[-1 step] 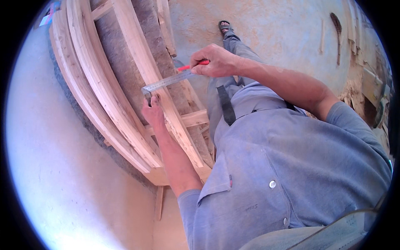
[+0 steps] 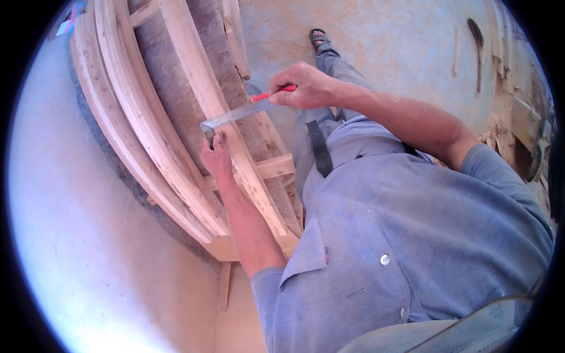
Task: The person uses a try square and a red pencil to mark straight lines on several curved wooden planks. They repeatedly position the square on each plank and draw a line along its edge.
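Note:
A metal try square [image 2: 235, 115] lies across the top of a pale wooden beam [image 2: 203, 76], its ruled blade running toward my right side. My left hand [image 2: 216, 157] grips the square's short stock at the beam's left edge, thumb and fingers closed. Above the blade's other end, my right hand [image 2: 301, 85] is closed round a slim red pencil [image 2: 274, 93], which points left along the blade. The right fingertips also pinch the blade's end. The pencil's tip hangs above the blade, apart from the beam.
Curved wooden rails [image 2: 138, 117] run beside the beam on the left, next to a pale wall [image 2: 65, 176]. A crosspiece [image 2: 273, 167] joins the frame. A short board [image 2: 234, 38] lies farther off. At the right are a dark stick-like brush [image 2: 475, 35], stacked boards and wood shavings.

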